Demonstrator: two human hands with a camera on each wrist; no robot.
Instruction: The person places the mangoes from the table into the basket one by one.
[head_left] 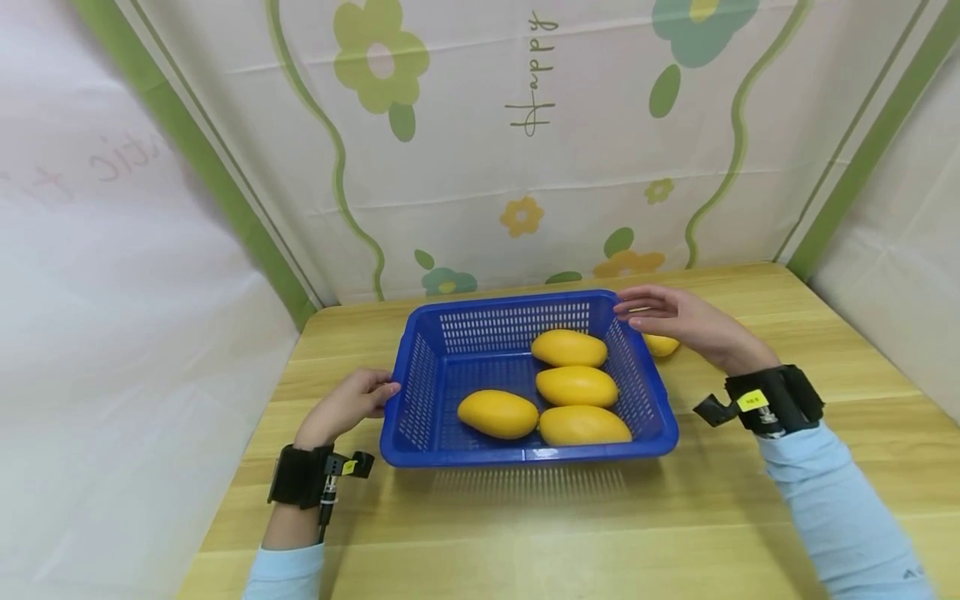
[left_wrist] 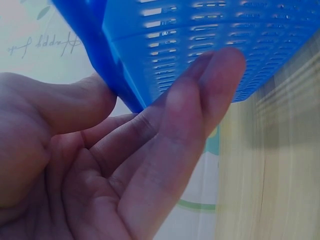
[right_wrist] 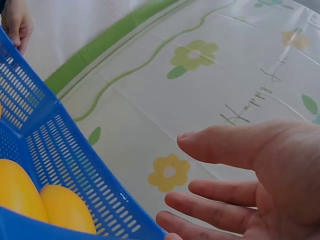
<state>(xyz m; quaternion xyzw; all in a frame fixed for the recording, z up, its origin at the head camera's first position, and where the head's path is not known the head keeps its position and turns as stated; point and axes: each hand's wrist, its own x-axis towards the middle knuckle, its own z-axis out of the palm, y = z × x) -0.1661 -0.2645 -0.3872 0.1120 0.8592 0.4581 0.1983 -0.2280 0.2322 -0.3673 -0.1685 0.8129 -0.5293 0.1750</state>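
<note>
1. Head feed: I see a floral-printed cloth (head_left: 465, 167) at 12 o'clock and a wood-grain table (head_left: 525, 542) beneath. The right hand (head_left: 690, 325) partly blocks a lone mango (head_left: 662, 345) outside at 2 o'clock. The blue plastic basket (head_left: 465, 458) is rectangular with slotted walls; inside lie four yellow mangoes (head_left: 577, 387), smooth and oval, three in a row from 1 to 5 o'clock and one at 7. The left hand (head_left: 348, 408) grips the rim at 9 o'clock.

2. Left wrist feed: fingers hide part of the slotted wall from me; cloth shows at 10 o'clock, table at 4. With the thumb against the rim and fingers beneath, I read a grasp on the basket, which lies at 1 o'clock from the palm.

3. Right wrist feed: cloth fills 12 o'clock. Two mangoes show at 8. The right hand is loosely extended, holding nothing; the basket lies at 9 o'clock from it, near the fingertips, and I cannot tell whether they touch.
</note>
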